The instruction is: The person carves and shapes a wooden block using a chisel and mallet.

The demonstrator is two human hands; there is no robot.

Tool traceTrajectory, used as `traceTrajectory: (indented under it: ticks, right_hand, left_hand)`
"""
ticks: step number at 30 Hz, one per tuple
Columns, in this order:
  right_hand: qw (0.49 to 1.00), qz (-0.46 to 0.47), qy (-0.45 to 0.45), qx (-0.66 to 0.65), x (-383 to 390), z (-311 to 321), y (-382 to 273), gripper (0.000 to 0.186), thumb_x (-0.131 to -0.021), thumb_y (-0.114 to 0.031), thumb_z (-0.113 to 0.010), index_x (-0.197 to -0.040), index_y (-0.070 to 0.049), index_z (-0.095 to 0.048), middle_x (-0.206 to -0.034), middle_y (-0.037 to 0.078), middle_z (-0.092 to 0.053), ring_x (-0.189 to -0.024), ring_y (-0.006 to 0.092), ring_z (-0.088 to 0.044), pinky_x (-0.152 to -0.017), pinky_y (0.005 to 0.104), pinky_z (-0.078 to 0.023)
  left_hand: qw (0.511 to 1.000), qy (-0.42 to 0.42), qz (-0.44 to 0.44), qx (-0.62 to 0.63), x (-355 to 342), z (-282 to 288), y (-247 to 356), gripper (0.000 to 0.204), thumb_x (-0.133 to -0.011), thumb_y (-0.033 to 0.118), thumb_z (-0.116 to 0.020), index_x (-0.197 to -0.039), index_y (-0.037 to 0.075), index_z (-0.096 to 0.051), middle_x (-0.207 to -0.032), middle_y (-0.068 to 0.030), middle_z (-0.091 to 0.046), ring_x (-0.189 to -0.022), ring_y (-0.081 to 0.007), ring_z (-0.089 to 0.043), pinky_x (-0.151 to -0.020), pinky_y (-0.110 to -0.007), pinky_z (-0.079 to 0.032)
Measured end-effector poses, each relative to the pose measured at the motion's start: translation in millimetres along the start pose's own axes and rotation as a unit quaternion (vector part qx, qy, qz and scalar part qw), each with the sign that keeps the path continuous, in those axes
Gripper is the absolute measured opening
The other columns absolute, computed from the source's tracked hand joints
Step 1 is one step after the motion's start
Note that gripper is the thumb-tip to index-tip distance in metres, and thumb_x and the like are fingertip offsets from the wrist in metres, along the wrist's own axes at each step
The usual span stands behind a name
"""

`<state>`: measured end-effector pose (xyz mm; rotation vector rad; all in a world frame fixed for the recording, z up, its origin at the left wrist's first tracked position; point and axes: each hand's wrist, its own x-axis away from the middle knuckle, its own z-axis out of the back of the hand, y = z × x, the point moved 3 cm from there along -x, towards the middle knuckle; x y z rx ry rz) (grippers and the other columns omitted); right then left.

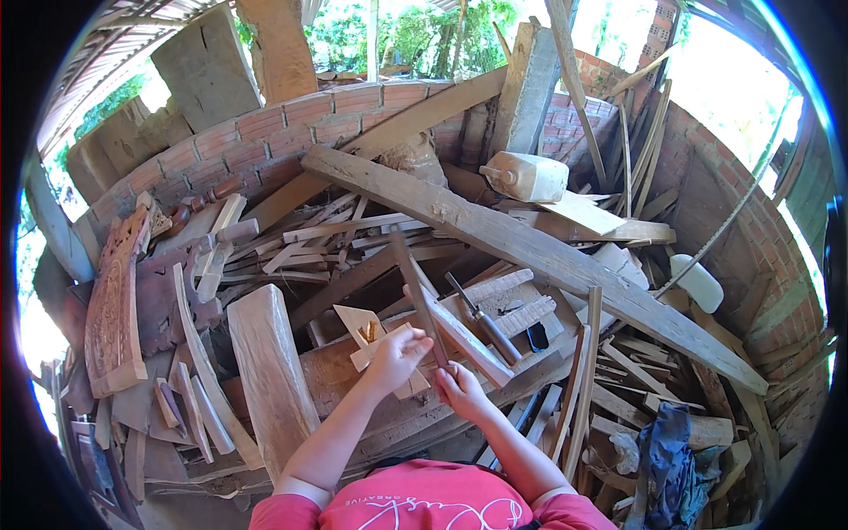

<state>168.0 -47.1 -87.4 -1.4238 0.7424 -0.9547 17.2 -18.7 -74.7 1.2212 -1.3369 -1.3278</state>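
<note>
My right hand (459, 389) is closed around the lower end of a long, narrow, flat brown strip (422, 305), which slants up and away over the bench; I cannot tell whether it is wood or rusty metal. Beside its lower part is my left hand (401, 355), fingers curled together; whether they grip the strip or something small is hidden. Under and right of the strip lies a curved pale wooden piece (473, 344). A tool with a dark narrow shaft and a thick handle (496, 334) rests on the bench next to a small black object (537, 337).
A thick wooden slab (272, 367) stands left of my arm, near carved wooden panels (119, 300). A long heavy beam (530, 252) crosses behind the bench. Scrap wood (344, 230) piles against a curved brick wall (300, 124). A plastic jug (526, 177) and dark blue cloth (667, 464) lie right.
</note>
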Motion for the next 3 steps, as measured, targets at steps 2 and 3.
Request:
traceTrajectory:
  ticks: [2, 3]
  right_hand:
    - [0.997, 0.001, 0.074, 0.009, -7.4, 10.3, 11.0, 0.023, -0.094, -0.025, -0.042, -0.096, -0.003, -0.051, -0.064, -0.002, -0.047, -0.05, 0.0059, -0.041, -0.045, 0.0213, -0.033]
    - [0.995, 0.002, 0.093, 0.032, -11.6, 14.4, 16.1, 0.024, -0.093, -0.025, -0.044, -0.096, -0.003, -0.051, -0.064, -0.002, -0.048, -0.052, 0.0067, -0.044, -0.047, 0.0208, -0.036]
  left_hand:
    - [0.949, 0.084, -0.056, -0.3, -5.1, 20.5, 15.0, 0.036, -0.089, 0.026, -0.054, -0.116, 0.003, -0.05, -0.097, -0.0105, -0.065, -0.093, -0.0271, -0.061, -0.082, -0.035, -0.047]
    - [0.928, 0.102, -0.054, -0.354, -5.6, 33.4, 21.1, 0.037, -0.087, 0.029, -0.055, -0.118, 0.01, -0.05, -0.104, -0.0129, -0.063, -0.098, -0.0302, -0.059, -0.086, -0.038, -0.045]
